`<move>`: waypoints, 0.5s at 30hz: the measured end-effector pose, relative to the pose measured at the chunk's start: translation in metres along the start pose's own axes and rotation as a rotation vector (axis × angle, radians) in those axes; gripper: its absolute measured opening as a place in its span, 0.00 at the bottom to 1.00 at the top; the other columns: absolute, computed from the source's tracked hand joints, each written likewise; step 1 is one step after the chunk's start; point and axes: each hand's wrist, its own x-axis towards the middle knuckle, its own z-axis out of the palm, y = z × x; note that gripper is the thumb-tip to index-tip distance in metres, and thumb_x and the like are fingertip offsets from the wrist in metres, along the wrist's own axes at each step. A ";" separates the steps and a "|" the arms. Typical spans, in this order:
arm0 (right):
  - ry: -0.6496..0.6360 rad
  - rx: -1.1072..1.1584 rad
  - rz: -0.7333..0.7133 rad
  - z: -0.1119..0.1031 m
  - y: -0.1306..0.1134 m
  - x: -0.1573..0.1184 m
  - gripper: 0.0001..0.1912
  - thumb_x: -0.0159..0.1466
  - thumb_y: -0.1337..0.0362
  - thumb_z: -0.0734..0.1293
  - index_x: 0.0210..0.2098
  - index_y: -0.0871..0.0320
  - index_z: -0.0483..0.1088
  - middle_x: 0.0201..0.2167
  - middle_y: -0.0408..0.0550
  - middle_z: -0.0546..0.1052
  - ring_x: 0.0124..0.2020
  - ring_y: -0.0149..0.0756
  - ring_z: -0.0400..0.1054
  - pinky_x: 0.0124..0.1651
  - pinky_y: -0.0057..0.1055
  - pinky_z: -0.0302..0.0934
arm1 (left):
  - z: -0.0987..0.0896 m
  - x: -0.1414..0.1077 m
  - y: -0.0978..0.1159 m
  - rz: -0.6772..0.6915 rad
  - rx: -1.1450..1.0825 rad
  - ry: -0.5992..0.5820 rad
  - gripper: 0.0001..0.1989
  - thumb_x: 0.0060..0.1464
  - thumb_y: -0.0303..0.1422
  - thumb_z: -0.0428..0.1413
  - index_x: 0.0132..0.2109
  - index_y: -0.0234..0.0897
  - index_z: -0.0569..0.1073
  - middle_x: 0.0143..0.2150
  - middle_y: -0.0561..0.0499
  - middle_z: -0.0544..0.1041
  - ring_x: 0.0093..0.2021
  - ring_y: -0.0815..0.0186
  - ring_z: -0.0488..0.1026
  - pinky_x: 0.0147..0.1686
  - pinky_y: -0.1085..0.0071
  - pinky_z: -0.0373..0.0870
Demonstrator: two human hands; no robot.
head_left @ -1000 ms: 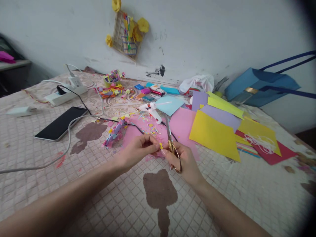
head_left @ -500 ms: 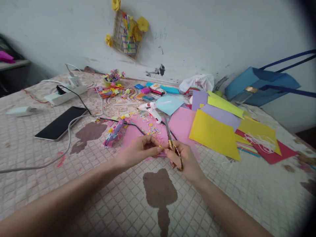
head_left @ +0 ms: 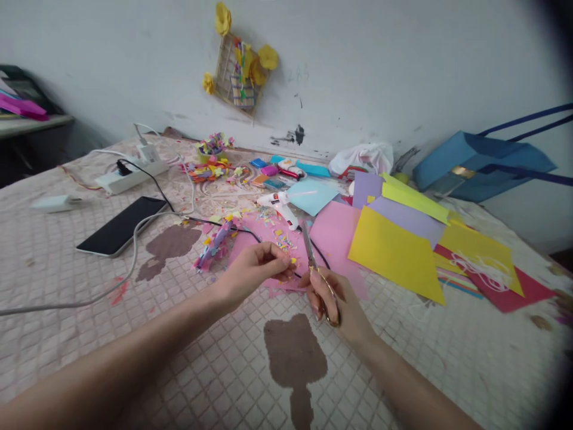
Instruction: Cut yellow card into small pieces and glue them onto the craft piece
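My left hand (head_left: 264, 266) is closed in a pinch on a small yellow piece (head_left: 293, 261) at its fingertips, above the near edge of a pink sheet (head_left: 244, 239). Just to the right, my right hand (head_left: 333, 298) is wrapped round the gold handles of a pair of scissors (head_left: 310, 248), whose blades point away from me. Small coloured paper scraps (head_left: 283, 239) lie on the pink sheet beyond my hands. Behind them rests a white glue gun (head_left: 282, 207). A purple strip with coloured paper pieces (head_left: 215, 245) lies left of my left hand.
Yellow sheets (head_left: 394, 251), purple sheets and a red sheet (head_left: 532, 289) spread to the right. On the left are a dark phone (head_left: 120, 226), a power strip (head_left: 129, 178) and cables. A blue bag (head_left: 483, 161) stands at the back right, near a flower pot (head_left: 210, 156) further left.
My hands have moved apart; the right hand with the scissors has shifted right and slightly nearer me. The whole view has shifted a little.
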 end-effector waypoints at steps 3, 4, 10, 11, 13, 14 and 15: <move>-0.014 -0.013 -0.005 0.002 0.001 -0.001 0.18 0.60 0.50 0.59 0.25 0.58 0.60 0.13 0.34 0.56 0.14 0.23 0.50 0.17 0.21 0.48 | -0.001 0.000 0.000 0.010 -0.008 0.018 0.09 0.49 0.34 0.56 0.31 0.31 0.66 0.30 0.50 0.74 0.31 0.71 0.71 0.37 0.70 0.67; -0.018 -0.016 -0.005 0.002 0.002 -0.001 0.18 0.60 0.49 0.58 0.25 0.58 0.60 0.13 0.34 0.56 0.14 0.23 0.50 0.17 0.21 0.48 | -0.001 0.000 0.001 0.014 -0.002 0.018 0.09 0.50 0.34 0.56 0.31 0.31 0.66 0.30 0.50 0.74 0.31 0.71 0.71 0.37 0.70 0.67; -0.042 -0.038 -0.020 0.000 0.007 0.001 0.16 0.60 0.53 0.60 0.25 0.59 0.60 0.13 0.34 0.57 0.14 0.22 0.50 0.17 0.21 0.46 | 0.001 -0.001 0.002 0.054 0.054 0.019 0.08 0.50 0.33 0.55 0.31 0.31 0.67 0.29 0.50 0.73 0.30 0.71 0.71 0.35 0.70 0.67; -0.045 -0.045 -0.022 -0.001 0.008 0.001 0.16 0.60 0.53 0.60 0.25 0.59 0.60 0.13 0.34 0.57 0.14 0.22 0.50 0.17 0.21 0.46 | 0.001 -0.001 0.002 0.060 0.059 0.021 0.08 0.50 0.33 0.55 0.31 0.31 0.67 0.29 0.50 0.73 0.31 0.71 0.71 0.36 0.70 0.68; -0.050 -0.054 -0.026 -0.001 0.008 0.001 0.16 0.61 0.53 0.60 0.25 0.58 0.60 0.14 0.34 0.57 0.14 0.22 0.50 0.18 0.22 0.46 | 0.000 -0.001 0.003 0.065 0.069 0.032 0.08 0.49 0.33 0.55 0.31 0.31 0.67 0.29 0.50 0.73 0.31 0.71 0.71 0.36 0.71 0.68; -0.050 -0.059 -0.026 -0.001 0.008 0.001 0.16 0.61 0.53 0.60 0.25 0.58 0.60 0.14 0.35 0.57 0.15 0.22 0.50 0.18 0.22 0.46 | -0.002 0.000 0.004 0.069 0.074 0.040 0.08 0.49 0.33 0.55 0.31 0.31 0.67 0.29 0.50 0.73 0.31 0.71 0.71 0.36 0.71 0.68; -0.049 -0.067 -0.025 -0.002 0.008 0.001 0.16 0.61 0.53 0.59 0.24 0.58 0.59 0.14 0.35 0.56 0.15 0.22 0.50 0.18 0.22 0.46 | -0.004 0.001 0.006 0.076 0.081 0.052 0.08 0.49 0.33 0.55 0.31 0.31 0.67 0.29 0.51 0.73 0.30 0.71 0.71 0.36 0.71 0.68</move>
